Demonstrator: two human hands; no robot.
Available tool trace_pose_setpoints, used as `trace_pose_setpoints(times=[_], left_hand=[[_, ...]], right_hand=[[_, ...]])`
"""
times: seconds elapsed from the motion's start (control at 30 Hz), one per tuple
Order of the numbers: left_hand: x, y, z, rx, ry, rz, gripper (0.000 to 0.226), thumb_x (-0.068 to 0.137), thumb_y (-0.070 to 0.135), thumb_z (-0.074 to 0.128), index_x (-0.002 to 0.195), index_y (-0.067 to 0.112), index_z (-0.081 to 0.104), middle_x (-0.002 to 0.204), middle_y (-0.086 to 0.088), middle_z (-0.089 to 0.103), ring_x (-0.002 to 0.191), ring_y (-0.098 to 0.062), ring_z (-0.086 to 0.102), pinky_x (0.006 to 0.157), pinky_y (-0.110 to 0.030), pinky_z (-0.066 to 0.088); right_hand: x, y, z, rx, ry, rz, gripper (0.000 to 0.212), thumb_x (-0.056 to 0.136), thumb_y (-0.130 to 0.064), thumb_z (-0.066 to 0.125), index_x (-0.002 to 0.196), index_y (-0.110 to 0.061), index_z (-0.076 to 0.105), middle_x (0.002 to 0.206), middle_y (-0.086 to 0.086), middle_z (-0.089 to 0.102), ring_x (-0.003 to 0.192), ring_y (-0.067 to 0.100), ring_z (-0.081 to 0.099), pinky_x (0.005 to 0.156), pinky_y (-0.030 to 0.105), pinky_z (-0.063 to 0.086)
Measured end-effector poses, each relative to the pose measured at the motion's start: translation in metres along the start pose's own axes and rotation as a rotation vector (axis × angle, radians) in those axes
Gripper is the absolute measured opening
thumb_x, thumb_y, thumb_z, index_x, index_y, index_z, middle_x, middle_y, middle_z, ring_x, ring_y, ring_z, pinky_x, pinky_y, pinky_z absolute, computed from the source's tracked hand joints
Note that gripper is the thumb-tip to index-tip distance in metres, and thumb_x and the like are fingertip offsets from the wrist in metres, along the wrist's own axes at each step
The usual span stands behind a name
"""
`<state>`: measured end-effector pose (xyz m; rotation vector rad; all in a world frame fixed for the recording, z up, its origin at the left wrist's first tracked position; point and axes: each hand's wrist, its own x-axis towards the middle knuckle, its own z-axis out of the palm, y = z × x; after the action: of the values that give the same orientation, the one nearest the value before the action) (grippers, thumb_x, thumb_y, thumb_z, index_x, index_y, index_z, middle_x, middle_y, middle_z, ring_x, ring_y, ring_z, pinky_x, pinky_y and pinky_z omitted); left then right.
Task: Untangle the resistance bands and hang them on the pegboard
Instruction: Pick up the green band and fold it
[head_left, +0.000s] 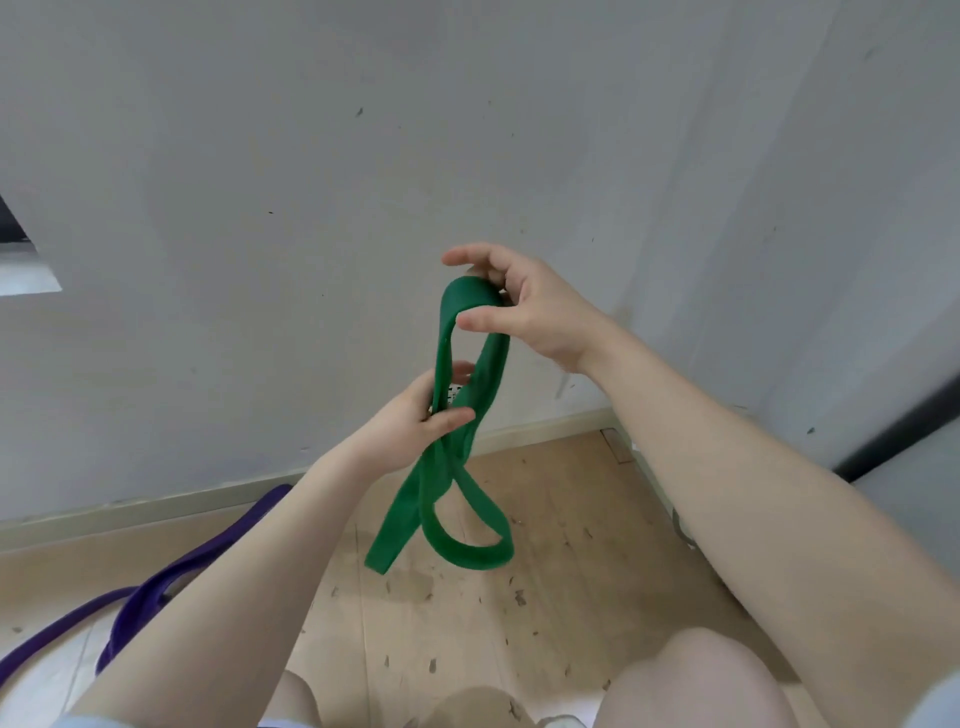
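Observation:
A flat green resistance band (451, 499) hangs twisted in the air in front of the grey wall. My right hand (524, 306) holds its top bend, with the thumb across the upper loop and the fingers behind it. Lower down, my left hand (415, 415) pinches the band where its strands cross. Below that grip, one folded end and one open loop dangle above the floor. A purple resistance band (156, 587) lies on the floor at the lower left, partly hidden behind my left forearm. No pegboard is in view.
A grey wall (311, 182) with a pale skirting board fills the upper view and meets another wall at the right. The wooden floor (545, 571) is speckled with small debris. My knees show at the bottom edge. A dark opening sits at the far left.

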<state>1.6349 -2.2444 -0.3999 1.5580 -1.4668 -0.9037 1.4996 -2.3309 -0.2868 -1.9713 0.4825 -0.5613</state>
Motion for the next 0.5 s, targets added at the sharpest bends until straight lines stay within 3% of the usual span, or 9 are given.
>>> trace_pose_setpoints(times=[0.07,0.13,0.3,0.4,0.5], left_hand=[[0.000,0.002,-0.003,0.011,0.017,-0.002,0.051,0.092,0.020,0.056,0.138,0.028,0.035,0.129,0.012,0.049,0.102,-0.007,0.054,0.098,-0.025,0.041],[0.000,0.002,-0.009,0.024,0.018,-0.016,0.054,0.090,0.021,0.059,0.136,0.033,0.034,0.130,0.013,0.049,0.108,-0.008,0.053,0.099,-0.023,0.036],[-0.011,-0.013,-0.010,0.105,-0.068,-0.079,0.062,0.090,0.028,0.059,0.143,0.035,0.027,0.140,0.015,0.041,0.124,-0.005,0.042,0.105,-0.023,0.029],[-0.018,-0.022,-0.009,0.060,-0.151,-0.098,0.063,0.091,0.034,0.056,0.144,0.038,0.022,0.143,0.017,0.035,0.128,-0.002,0.035,0.108,-0.024,0.027],[-0.025,-0.027,-0.017,0.030,-0.146,-0.126,0.060,0.091,0.031,0.057,0.139,0.046,0.023,0.137,0.023,0.037,0.118,-0.002,0.047,0.098,-0.021,0.041]], right_hand=[[0.003,0.002,0.003,0.038,0.073,-0.015,0.043,0.082,0.001,0.065,0.118,-0.019,0.050,0.088,-0.001,0.054,0.079,0.006,0.055,0.080,0.015,0.045],[0.007,0.002,0.002,-0.084,0.086,-0.030,0.043,0.082,-0.009,0.068,0.118,-0.025,0.050,0.091,0.000,0.057,0.083,0.009,0.057,0.085,0.019,0.046],[0.015,-0.001,0.001,-0.538,-0.095,-0.040,0.034,0.087,-0.022,0.065,0.121,-0.020,0.058,0.104,-0.010,0.060,0.096,0.007,0.056,0.089,0.017,0.041],[0.015,0.003,0.005,-0.493,-0.115,-0.001,0.028,0.085,-0.019,0.067,0.113,-0.018,0.063,0.102,-0.008,0.063,0.097,0.008,0.059,0.089,0.018,0.043],[0.011,0.006,0.009,-0.340,-0.107,0.039,0.027,0.083,-0.013,0.069,0.109,-0.019,0.065,0.099,-0.012,0.065,0.093,0.002,0.061,0.089,0.015,0.046]])
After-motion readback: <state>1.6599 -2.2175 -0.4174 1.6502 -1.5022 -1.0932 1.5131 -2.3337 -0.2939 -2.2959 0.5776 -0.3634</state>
